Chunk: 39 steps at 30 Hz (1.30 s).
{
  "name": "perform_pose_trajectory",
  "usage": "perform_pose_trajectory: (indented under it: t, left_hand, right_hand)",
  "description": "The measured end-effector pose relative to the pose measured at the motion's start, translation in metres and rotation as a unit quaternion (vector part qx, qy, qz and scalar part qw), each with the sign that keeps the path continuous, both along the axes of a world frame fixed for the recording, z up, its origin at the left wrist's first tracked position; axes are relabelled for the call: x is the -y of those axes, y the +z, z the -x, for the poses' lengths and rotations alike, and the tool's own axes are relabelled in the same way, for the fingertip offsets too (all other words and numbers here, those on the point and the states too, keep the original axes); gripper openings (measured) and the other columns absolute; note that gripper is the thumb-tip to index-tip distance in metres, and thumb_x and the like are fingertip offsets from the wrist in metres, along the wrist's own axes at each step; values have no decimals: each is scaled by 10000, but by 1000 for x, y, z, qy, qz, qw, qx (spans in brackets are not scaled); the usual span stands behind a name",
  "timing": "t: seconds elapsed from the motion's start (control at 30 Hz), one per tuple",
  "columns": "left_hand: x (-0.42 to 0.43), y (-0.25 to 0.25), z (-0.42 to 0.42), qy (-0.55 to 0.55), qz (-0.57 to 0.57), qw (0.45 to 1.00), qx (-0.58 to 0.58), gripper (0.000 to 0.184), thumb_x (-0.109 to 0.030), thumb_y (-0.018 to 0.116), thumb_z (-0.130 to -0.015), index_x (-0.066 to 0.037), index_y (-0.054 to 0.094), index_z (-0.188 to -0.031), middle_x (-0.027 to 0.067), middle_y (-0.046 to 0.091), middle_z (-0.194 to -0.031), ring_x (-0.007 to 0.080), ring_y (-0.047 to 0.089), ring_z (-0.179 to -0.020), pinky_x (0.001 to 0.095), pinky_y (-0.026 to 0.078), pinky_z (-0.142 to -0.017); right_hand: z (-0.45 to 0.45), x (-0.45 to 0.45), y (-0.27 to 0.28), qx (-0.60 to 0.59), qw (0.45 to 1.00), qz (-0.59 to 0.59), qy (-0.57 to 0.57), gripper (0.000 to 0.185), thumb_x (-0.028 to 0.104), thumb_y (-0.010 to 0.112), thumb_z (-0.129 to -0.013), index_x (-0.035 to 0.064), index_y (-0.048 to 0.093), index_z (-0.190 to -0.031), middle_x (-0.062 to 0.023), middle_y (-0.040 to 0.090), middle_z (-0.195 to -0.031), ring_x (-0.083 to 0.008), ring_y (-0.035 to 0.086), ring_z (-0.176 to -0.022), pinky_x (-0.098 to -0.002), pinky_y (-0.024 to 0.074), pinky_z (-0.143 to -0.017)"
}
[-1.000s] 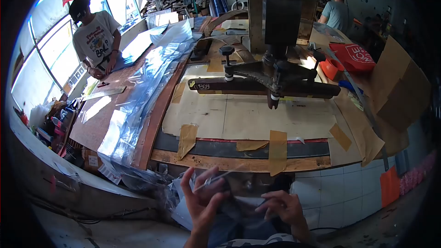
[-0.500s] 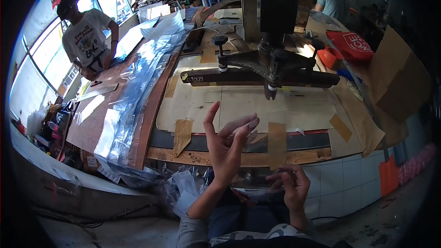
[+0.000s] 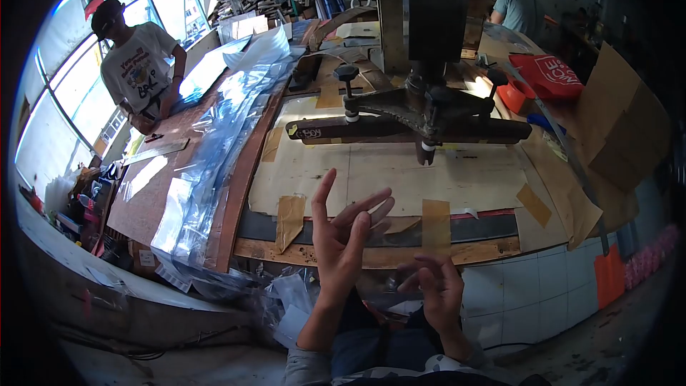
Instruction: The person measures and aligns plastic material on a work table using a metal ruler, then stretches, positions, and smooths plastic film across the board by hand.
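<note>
A thin clear plastic sheet (image 3: 389, 284), hard to make out, spans the space between my two hands at the table's front edge. My left hand (image 3: 344, 239) is raised over that edge, index finger pointing up, thumb and other fingers pinched on the film. Lower and to the right, my right hand (image 3: 437, 289) has bent, slightly blurred fingers closed on the sheet's other side. Beyond them a pale board (image 3: 321, 179) lies under the dark metal bar (image 3: 407, 131) of a press. Brown tape (image 3: 290, 221) sticks to the board's front edge.
Long clear plastic sheets (image 3: 214, 150) cover the table's left part, where a person (image 3: 139, 64) stands. Another person (image 3: 516, 3) is at the back right. A red bag (image 3: 547, 77), an orange roll (image 3: 516, 96) and a cardboard box (image 3: 622, 118) lie right. Crumpled plastic (image 3: 289, 300) hangs below the edge.
Over the last second my left hand rose from below the table's edge to in front of the board. My right hand moved slightly up. The view shifted a little.
</note>
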<state>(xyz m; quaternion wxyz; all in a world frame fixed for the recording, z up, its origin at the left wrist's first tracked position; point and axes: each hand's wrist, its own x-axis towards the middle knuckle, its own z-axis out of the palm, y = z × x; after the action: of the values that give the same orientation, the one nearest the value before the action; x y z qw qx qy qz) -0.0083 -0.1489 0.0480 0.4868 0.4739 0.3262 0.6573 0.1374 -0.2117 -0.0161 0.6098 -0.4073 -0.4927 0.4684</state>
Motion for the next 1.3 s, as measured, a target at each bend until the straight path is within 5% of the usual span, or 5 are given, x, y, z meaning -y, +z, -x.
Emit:
perform_pose_trajectory:
  t: [0.5,0.9,1.07,1.17,1.3]
  left_hand:
    - [5,-30,17,-25,61,997,-45,584,-78,532,-953,-47,188,-1424,254,656,-1054,272,671,-958,341,561,-807]
    - [-14,-38,14,-54,47,996,-61,683,-21,554,-927,-86,109,-1442,258,656,-1019,288,664,-976,364,546,-856]
    - [-24,-31,13,-140,-5,990,-18,703,9,493,-943,-138,37,-1457,282,619,-1080,304,652,-1003,399,552,-859]
    - [-18,-23,24,-168,25,983,-67,684,21,454,-951,-145,25,-1458,283,605,-1108,281,643,-1019,384,549,-849]
    - [-16,-25,31,-159,34,970,-180,577,28,438,-952,-118,149,-1430,227,610,-1146,213,635,-1006,324,536,-822]
  right_hand:
    - [-6,-41,33,251,941,-195,-116,409,71,629,-867,5,528,-1258,-137,560,-1109,-161,592,-826,-278,485,-740]
    - [-6,-47,30,300,906,-257,-151,587,-59,624,-798,16,425,-1345,-63,604,-803,-197,563,-786,-312,431,-794]
    - [-16,-47,41,371,873,-315,-2,413,-105,555,-728,60,687,-1082,-65,602,-800,-207,586,-830,-350,467,-846]
    - [-28,-43,34,115,960,-217,135,391,-108,546,-748,55,689,-1073,-67,590,-827,-204,591,-883,-324,490,-830]
    - [-13,-36,25,74,983,-138,-91,224,12,584,-877,28,675,-1081,-105,605,-988,-174,589,-953,-282,485,-834]
